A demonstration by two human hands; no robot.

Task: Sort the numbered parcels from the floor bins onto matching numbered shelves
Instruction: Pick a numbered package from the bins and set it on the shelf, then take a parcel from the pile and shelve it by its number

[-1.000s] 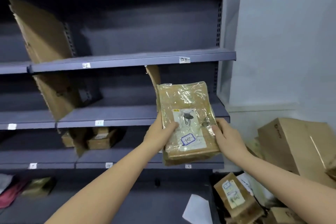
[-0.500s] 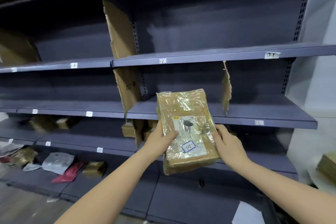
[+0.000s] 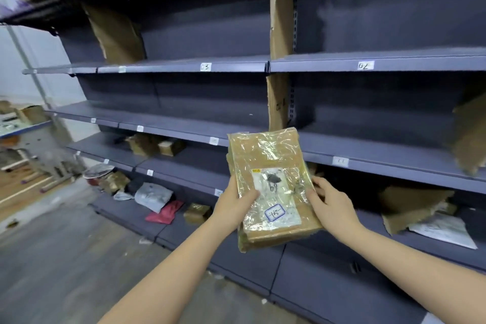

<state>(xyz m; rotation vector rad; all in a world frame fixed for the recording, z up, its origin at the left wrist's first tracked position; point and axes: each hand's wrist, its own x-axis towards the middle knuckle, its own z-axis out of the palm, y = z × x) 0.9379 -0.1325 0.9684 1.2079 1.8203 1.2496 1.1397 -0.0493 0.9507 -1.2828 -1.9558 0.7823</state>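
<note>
A flat brown parcel [image 3: 271, 158] wrapped in shiny clear tape is held up in front of the grey shelving. Its white label carries a hand-written 15 in a blue frame. My left hand [image 3: 234, 205] grips its left edge with the thumb over the front. My right hand [image 3: 331, 202] holds the right edge, fingers curled round it. Shelf tags [image 3: 205, 67] read 03 and, to the right, 02 [image 3: 366, 65]; a lower tag [image 3: 340, 161] reads 11. Other tags are too small to read.
Cardboard dividers [image 3: 280, 42] stand between shelf bays. Small boxes [image 3: 155, 145] sit on a lower left shelf. Grey and red mailer bags [image 3: 157, 200] and a small box [image 3: 197, 213] lie on the bottom shelf. Torn cardboard [image 3: 410, 205] and paper lie at lower right. Wooden floor is at left.
The view has swung left along the shelving: the 01 tag has left the frame and the 03 bay has come in. Both hands keep the same hold on the parcel.
</note>
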